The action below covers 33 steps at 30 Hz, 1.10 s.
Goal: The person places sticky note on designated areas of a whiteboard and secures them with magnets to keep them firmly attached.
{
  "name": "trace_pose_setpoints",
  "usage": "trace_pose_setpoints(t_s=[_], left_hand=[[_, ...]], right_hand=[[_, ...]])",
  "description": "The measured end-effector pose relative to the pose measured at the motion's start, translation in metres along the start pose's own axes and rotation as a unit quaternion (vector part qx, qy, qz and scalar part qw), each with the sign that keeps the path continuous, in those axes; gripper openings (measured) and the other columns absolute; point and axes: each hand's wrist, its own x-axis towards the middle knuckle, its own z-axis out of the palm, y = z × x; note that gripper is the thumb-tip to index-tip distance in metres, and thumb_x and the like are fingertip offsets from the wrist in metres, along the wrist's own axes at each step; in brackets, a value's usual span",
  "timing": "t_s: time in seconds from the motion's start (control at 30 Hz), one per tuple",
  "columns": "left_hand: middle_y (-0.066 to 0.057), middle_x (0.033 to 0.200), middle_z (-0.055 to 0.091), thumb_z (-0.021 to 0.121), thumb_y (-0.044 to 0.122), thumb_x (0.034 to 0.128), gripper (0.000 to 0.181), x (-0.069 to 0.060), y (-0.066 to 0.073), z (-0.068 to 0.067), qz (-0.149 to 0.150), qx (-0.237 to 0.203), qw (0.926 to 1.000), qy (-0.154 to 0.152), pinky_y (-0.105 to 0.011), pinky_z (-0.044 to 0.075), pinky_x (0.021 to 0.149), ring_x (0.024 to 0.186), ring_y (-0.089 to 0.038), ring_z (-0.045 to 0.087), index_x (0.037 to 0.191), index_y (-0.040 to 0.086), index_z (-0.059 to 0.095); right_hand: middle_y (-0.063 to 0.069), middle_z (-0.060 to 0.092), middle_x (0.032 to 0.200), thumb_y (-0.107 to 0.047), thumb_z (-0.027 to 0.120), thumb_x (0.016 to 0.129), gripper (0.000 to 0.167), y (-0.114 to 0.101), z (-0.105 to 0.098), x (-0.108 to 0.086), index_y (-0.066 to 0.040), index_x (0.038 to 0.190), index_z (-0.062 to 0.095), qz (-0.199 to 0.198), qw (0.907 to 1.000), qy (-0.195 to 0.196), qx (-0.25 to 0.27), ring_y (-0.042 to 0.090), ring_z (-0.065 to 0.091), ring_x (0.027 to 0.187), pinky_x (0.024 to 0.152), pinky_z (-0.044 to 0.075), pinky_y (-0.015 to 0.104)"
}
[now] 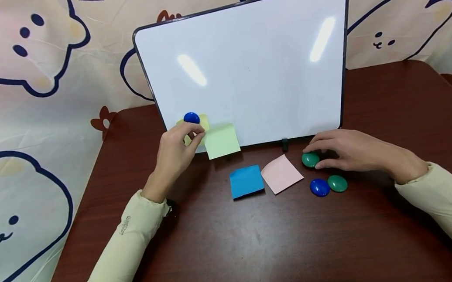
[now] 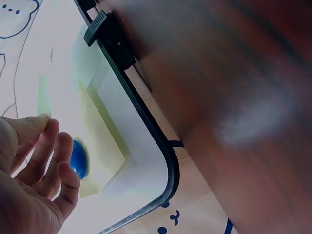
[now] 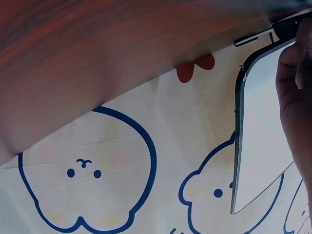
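Head view shows the left hand (image 1: 176, 146) pinching the green note (image 1: 224, 143) at the lower left of the board (image 1: 256, 69), beside the yellow note (image 1: 204, 122), while the right hand (image 1: 346, 150) grips a green magnet (image 1: 309, 160) near the lower right corner.

This looks like an indoor desk corner, though whether in a home, an office or a studio cannot be told. A dark reddish wood-grain table (image 1: 238, 253) fills the lower middle of the frame. Behind it, across the top and left, spreads a creased pale backdrop (image 1: 74, 112) printed with cartoon animals and flowers. The whiteboard (image 1: 257, 77) at upper centre, reflecting two long lights, and sticky notes (image 1: 222, 141) suggest desk work.
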Motion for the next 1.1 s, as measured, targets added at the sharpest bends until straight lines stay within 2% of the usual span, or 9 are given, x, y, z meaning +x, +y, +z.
trace_pose_setpoints(t_s=[0.47, 0.7, 1.1], left_hand=[[-0.008, 0.089, 0.072, 0.072, 0.011, 0.0911, 0.006, 0.011, 0.004, 0.009, 0.004, -0.008, 0.9999, 0.007, -0.03, 0.046, 0.063, 0.079, -0.02, 0.064, 0.096, 0.007, 0.073], [-0.007, 0.088, 0.073, 0.072, 0.01, 0.0911, 0.005, 0.016, 0.006, 0.012, 0.006, -0.002, 0.9999, 0.01, -0.031, 0.047, 0.064, 0.076, -0.02, 0.064, 0.095, 0.007, 0.074], [-0.008, 0.089, 0.073, 0.073, 0.012, 0.0907, 0.007, 0.021, 0.008, 0.016, 0.005, 0.016, 0.9997, 0.016, -0.031, 0.048, 0.061, 0.071, -0.021, 0.064, 0.096, 0.007, 0.074]], right_hand=[[-0.015, 0.065, 0.115, -0.031, 0.08, 0.085, 0.039, 0.001, 0.001, 0.0, -0.026, 0.122, 0.068, -0.005, 1.0, 0.001, -0.007, 0.003, 0.061, 0.103, 0.086, 0.056, 0.035], [-0.011, 0.067, 0.115, -0.029, 0.079, 0.085, 0.038, 0.0, -0.002, 0.0, -0.023, 0.121, 0.069, -0.018, 0.9998, 0.005, -0.002, 0.007, 0.064, 0.104, 0.086, 0.057, 0.038], [-0.011, 0.066, 0.116, -0.032, 0.078, 0.086, 0.038, -0.001, 0.0, 0.0, -0.025, 0.123, 0.069, 0.002, 0.9999, -0.01, -0.002, 0.006, 0.063, 0.104, 0.087, 0.056, 0.037]])
